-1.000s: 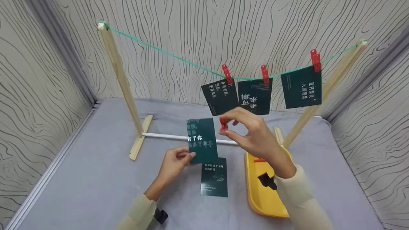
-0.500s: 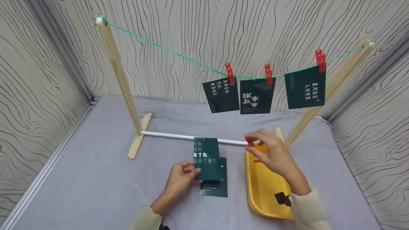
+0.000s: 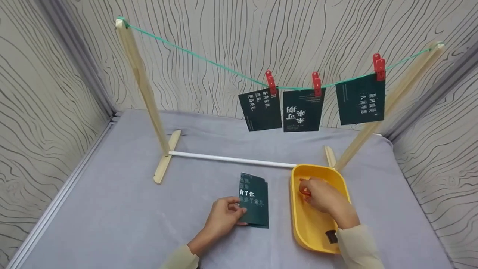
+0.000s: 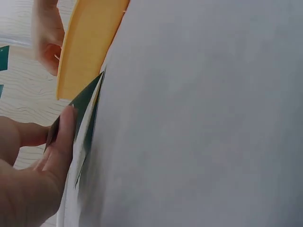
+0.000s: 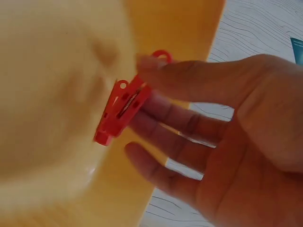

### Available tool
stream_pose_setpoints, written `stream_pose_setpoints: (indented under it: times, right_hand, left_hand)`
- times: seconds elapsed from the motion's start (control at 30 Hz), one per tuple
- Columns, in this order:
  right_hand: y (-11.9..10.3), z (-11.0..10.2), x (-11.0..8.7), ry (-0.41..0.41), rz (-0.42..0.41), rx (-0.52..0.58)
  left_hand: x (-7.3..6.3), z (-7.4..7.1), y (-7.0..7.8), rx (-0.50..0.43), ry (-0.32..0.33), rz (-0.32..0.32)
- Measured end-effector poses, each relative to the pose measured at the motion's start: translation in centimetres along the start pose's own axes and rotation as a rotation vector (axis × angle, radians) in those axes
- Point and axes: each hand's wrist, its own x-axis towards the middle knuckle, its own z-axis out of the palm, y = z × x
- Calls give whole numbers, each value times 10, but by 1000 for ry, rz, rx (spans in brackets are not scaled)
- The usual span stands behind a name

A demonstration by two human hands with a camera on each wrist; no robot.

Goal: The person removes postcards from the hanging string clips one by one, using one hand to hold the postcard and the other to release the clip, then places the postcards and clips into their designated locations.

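Observation:
My left hand (image 3: 226,213) pinches a dark green printed card (image 3: 251,192) by its lower left edge, between thumb and fingers. In the left wrist view, this card leans over a second dark green card (image 4: 91,126) lying on the cloth, most of which it covers in the head view. My right hand (image 3: 324,196) reaches down into a yellow tray (image 3: 294,213). Thumb and fingers there pinch a red plastic clothespin (image 5: 128,108), close over the tray's floor in the right wrist view. The other fingers spread loosely below it.
Behind the hands, a green string (image 3: 209,61) runs between two wooden posts (image 3: 143,84). Red clothespins (image 3: 316,84) hold three dark green cards (image 3: 303,114) on its right half. A white rod (image 3: 231,160) joins the posts low down, beyond the tray.
My left hand has lowered its card from the air onto the card on the table. The right hand has moved right and down into the tray with the red clothespin.

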Motion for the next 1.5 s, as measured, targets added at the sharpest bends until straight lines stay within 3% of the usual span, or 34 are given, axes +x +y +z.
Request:
stream_pose_setpoints:
  times: [0.2,0.47,0.63,0.77,1.0,1.13,1.3,1.43,1.5]
  right_hand:
    - [4,9,1,7,-26,-42]
    - [6,9,6,-11,22,-43]
    - [8,9,6,5,37,2]
    - [10,9,4,-1,73,51]
    - [11,6,7,34,-26,-63]
    - [13,2,10,59,-28,-38]
    - [14,3,9,48,-6,-19]
    - [14,8,8,18,32,73]
    - [14,12,8,26,9,71]
  left_hand:
    - [-2,8,-2,149,47,24]
    - [0,12,-1,622,127,166]
    - [1,13,2,784,115,180]
    - [1,15,4,847,116,167]
    - [1,17,6,984,133,192]
    - [3,15,10,1005,143,197]
    - [4,10,12,962,122,197]
    - [1,6,14,899,94,173]
    - [-1,4,15,889,92,154]
